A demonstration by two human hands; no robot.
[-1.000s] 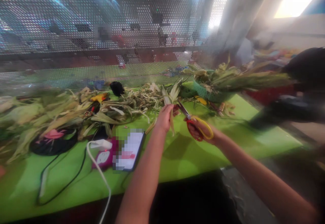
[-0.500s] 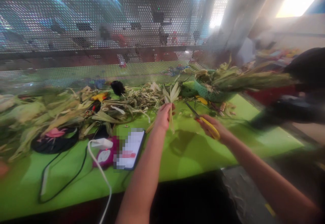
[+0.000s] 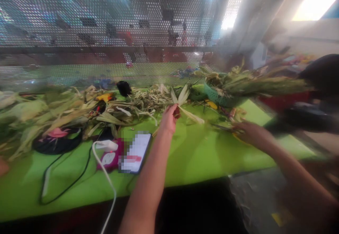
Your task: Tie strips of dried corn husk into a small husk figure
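My left hand (image 3: pixel 168 119) is closed around a pale dried corn husk piece (image 3: pixel 183 97), held just above the green table (image 3: pixel 201 156); its leaves fan upward and one strip trails off to the right. My right hand (image 3: pixel 250 134) is blurred by motion, low over the table to the right. It is closed on yellow-handled scissors (image 3: pixel 221 126), whose dark blades point left toward the husk. The two hands are well apart.
A long heap of husks (image 3: pixel 66 110) lines the table's back. A green basket (image 3: pixel 217 98) of husks stands at back right. A phone (image 3: pixel 136 152), a white charger (image 3: pixel 105 145) with cables and a black round object (image 3: pixel 57 144) lie left. Another person's dark shape (image 3: pixel 317 82) is at right.
My right hand has swung the scissors away from the husk, down and to the right. My left hand has lifted slightly and turned the husk, so one strip now lies out to the right.
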